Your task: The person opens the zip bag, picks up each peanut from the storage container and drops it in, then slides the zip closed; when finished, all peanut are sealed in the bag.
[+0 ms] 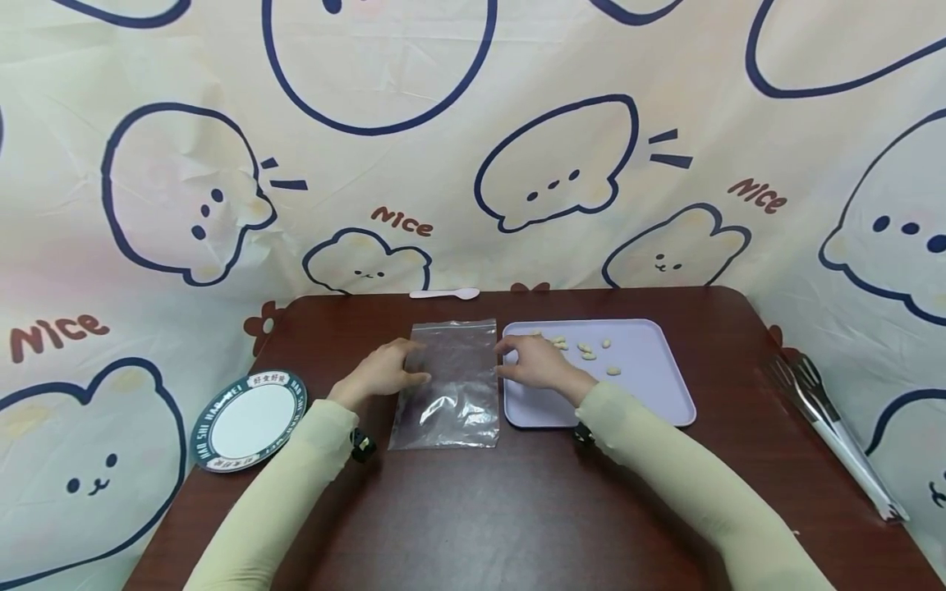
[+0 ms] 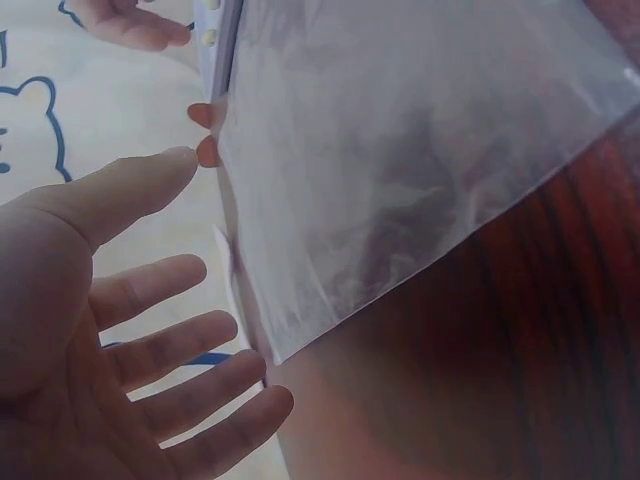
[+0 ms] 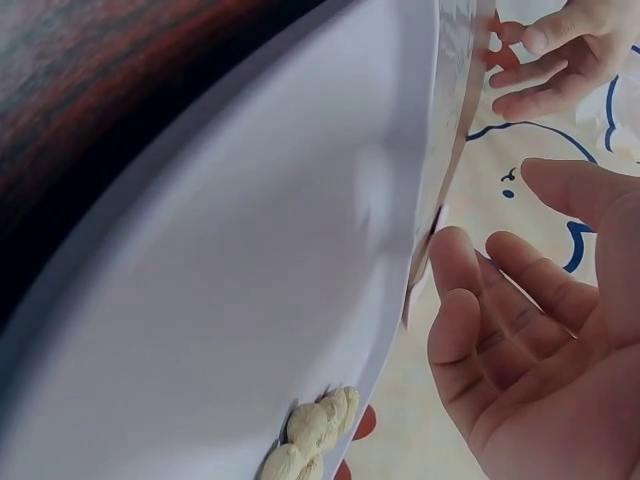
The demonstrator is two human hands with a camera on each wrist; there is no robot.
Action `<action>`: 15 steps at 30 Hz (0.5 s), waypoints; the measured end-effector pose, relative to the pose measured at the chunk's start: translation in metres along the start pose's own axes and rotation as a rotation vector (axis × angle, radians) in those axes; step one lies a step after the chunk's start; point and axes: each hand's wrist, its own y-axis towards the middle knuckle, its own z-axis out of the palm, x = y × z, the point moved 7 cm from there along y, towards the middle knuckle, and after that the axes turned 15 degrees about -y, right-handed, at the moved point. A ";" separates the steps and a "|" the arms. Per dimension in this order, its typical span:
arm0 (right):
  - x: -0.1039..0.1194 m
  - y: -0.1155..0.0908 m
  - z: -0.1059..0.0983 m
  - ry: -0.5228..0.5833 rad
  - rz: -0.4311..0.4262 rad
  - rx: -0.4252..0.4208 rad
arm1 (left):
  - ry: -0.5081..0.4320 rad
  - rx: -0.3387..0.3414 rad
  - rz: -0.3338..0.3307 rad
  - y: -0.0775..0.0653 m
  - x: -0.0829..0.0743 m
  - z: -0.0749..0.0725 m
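A clear plastic zip bag (image 1: 451, 386) lies flat on the table, its zip edge at the far side. My left hand (image 1: 380, 371) is held over the bag's left edge; in the left wrist view its fingers (image 2: 170, 290) are spread and hold nothing. My right hand (image 1: 543, 363) is above the left part of a pale lilac tray (image 1: 658, 394), its fingertips near the bag's right edge. In the right wrist view the fingers (image 3: 455, 330) bend loosely with nothing in them. Several pale, peanut-like pieces (image 3: 310, 430) lie in the tray, toward its far side.
A round plate (image 1: 254, 419) with a green patterned rim sits at the table's left edge. At the back edge lies a white spoon (image 1: 443, 293). Metal tongs (image 1: 842, 435) lie along the right edge. A cartoon-printed cloth (image 1: 554, 164) stands behind the table.
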 end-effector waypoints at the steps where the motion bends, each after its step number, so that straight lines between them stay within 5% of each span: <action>1: 0.001 0.001 0.001 0.000 -0.001 -0.001 | 0.003 0.001 -0.001 0.000 0.001 0.001; 15: 0.005 0.009 0.017 -0.029 0.028 0.037 | 0.103 0.010 -0.042 0.004 0.003 0.014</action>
